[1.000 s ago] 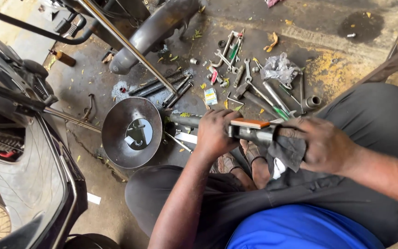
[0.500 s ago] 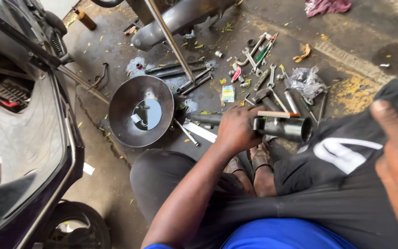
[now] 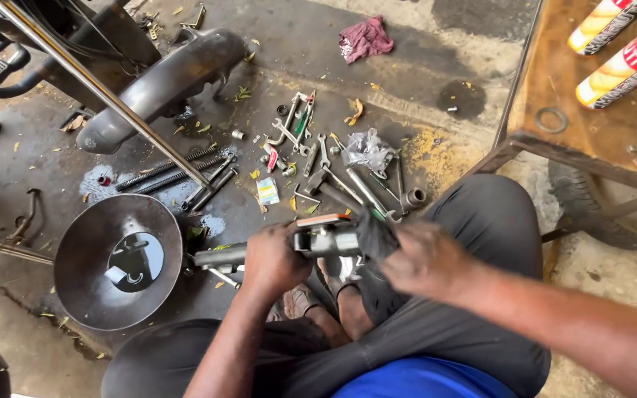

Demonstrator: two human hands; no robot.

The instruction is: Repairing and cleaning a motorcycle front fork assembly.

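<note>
metal tube (image 3: pixel 326 242) — left hand (image 3: pixel 274 259) fingers grip it; right hand (image 3: pixel 422 258) wipes end

Oily concrete floor (image 3: pixel 377 44) w/ wrenches (image 3: pixel 311 147), pan (image 3: pixel 86 254), rag (image 3: pixel 365 38).

A single head-mounted view is provided, aimed steeply down from close above the fingers (image 3: pixel 278 247); the oily floor (image 3: pixel 318 44) is seen beyond the fingertips.
</note>
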